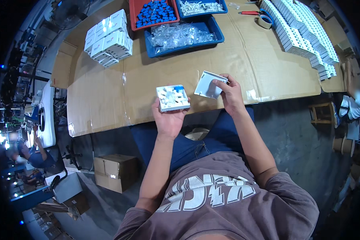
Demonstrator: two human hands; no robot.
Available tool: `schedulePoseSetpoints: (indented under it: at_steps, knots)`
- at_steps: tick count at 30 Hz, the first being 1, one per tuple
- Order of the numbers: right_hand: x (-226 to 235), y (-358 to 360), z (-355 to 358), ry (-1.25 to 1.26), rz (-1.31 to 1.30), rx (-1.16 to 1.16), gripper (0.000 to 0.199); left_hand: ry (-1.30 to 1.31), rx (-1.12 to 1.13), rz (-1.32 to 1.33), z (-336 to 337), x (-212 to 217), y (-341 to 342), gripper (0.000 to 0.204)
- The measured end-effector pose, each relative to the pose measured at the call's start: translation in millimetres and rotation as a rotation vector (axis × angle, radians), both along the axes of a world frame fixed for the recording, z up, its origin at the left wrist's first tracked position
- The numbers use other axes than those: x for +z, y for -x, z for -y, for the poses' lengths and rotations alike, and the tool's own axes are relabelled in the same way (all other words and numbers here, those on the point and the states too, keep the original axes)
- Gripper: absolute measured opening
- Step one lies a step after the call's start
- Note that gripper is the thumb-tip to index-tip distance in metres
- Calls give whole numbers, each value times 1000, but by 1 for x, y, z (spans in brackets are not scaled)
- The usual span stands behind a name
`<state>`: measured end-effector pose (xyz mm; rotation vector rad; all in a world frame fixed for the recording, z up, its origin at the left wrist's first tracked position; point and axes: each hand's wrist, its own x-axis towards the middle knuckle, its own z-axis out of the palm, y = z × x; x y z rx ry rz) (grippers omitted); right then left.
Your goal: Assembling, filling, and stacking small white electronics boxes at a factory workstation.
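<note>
On my left hand (pixel 170 121) rests a shallow white square plastic housing (pixel 173 99), its inner side up, with small white parts, a blue piece and something clear and shiny inside. The fingers curl round its edges. My right hand (pixel 233 94) pinches a flat white square cover (pixel 208 85) by its right side, the thumb lying over its inner face. The cover is tilted and held apart from the housing, a little to its right. Both are over the near edge of the cardboard-covered table (pixel 268 76).
Behind my hands lie a red tray (pixel 133 16) of blue pieces, a blue tray (pixel 220 39) of clear plastic bags and another blue tray (pixel 224 5) of white parts. Stacked white boxes (pixel 108 38) stand left, rows of white units (pixel 304 32) right, near tape (pixel 265 22) and red-handled pliers (pixel 249 13).
</note>
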<state>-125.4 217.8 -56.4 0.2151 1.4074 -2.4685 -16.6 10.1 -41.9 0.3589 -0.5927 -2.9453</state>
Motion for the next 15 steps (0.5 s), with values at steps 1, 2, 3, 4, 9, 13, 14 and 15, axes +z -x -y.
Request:
schedulePoseSetpoints:
  at_steps: [1,2,3,4,9,13,14,15]
  knots:
    - [2,-2,0,50,69,28,22,9,-70,34,-1,-1,-1,68]
    - [3,-6,0,61,67,21,22,17,-141,68,-3,-1,-1,68]
    - [13,-11,2,81,150,20,23,33,-135,118,-8,0,-2,66]
    - [18,-15,2,100,233,19,24,39,-143,117,-10,-1,-1,66]
    - [17,-18,-4,128,182,115,41,75,-236,144,-11,-16,2,66]
    - [14,-13,-9,545,221,233,61,9,-266,150,-12,-16,0,69]
    - [15,-12,-9,739,273,259,65,10,-267,151,-12,-14,0,69]
    - [11,-11,-9,741,276,260,65,2,-265,161,-13,-11,-2,70]
